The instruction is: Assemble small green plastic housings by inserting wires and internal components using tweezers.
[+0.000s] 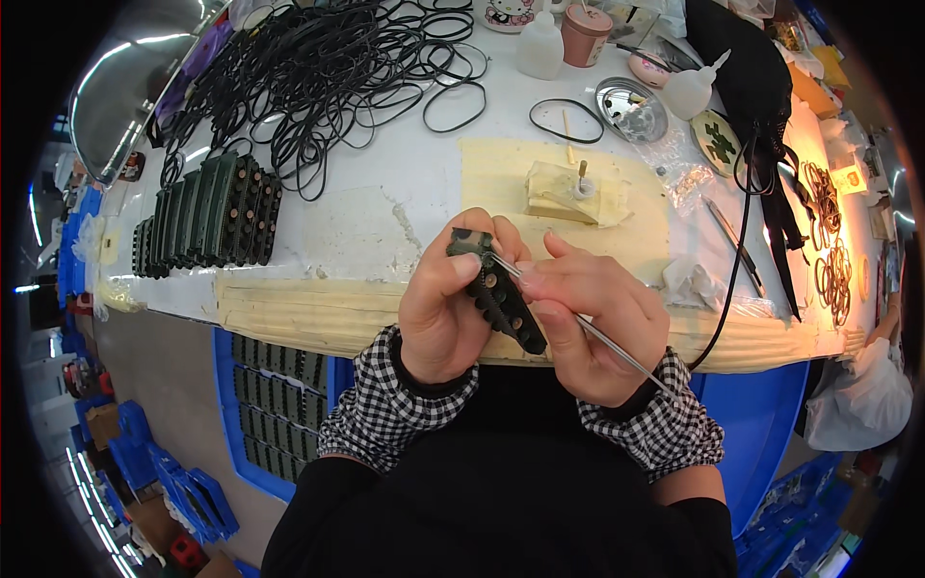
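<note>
My left hand (446, 299) is closed around a dark green toy tank track part (495, 294), with a row of round coppery discs along its side. The part tilts down toward my right, above the near edge of the table. My right hand (602, 313) pinches thin metal tweezers (617, 349); their tip end meets the upper side of the track part between both hands. Fingers partly hide where the tip touches. At the left of the table, several similar green track parts (217, 212) stand side by side in a row.
A tangled heap of black rubber loops (289, 72) covers the back left. Behind my hands sits a tape-covered block (564, 193). A metal dish (631, 108), a white squeeze bottle (541, 46) and a black cord (737, 260) lie rightward. A blue crate (224, 405) holds green parts below.
</note>
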`<state>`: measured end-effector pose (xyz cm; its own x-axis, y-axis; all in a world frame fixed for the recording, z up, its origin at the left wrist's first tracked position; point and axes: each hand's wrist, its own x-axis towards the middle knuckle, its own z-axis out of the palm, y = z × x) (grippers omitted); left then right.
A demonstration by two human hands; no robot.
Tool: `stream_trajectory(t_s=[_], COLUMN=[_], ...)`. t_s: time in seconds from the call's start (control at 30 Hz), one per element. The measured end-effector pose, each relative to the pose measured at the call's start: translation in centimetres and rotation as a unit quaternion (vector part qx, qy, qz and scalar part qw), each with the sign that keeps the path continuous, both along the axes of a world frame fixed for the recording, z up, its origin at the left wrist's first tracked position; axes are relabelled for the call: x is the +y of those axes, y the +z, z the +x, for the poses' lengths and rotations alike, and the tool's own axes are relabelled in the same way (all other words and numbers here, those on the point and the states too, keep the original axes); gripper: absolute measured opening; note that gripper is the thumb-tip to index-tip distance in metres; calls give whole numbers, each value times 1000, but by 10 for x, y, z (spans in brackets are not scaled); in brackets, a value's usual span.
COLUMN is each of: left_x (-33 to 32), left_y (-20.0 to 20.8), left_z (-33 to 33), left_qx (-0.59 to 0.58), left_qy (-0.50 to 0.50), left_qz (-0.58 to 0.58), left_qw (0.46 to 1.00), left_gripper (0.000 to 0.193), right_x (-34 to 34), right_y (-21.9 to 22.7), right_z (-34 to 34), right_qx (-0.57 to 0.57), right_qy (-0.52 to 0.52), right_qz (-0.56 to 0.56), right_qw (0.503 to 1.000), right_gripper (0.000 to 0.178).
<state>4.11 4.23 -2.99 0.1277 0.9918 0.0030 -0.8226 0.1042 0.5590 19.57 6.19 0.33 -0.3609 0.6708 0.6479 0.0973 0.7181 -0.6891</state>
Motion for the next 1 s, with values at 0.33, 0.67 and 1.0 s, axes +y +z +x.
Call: stream_trajectory(t_s=[0.33, 0.67, 1.0], left_x=[2, 4, 4], left_y=[4, 2, 2], left_z=[-4, -2, -4], left_qx=[-105, -102, -93], left_qy=[-116, -138, -139], left_qz=[-69, -52, -52], left_qw=[985, 984, 985], left_gripper=[23, 21, 21], right_x=[28, 61, 43], right_y=[20, 13, 29], right_z=[28, 19, 20], right_qx=[-8, -237, -102], right_qy=[-136, -193, -224], right_qz=[-56, 122, 162], right_qw=[989, 944, 956], right_gripper=[11, 11, 16])
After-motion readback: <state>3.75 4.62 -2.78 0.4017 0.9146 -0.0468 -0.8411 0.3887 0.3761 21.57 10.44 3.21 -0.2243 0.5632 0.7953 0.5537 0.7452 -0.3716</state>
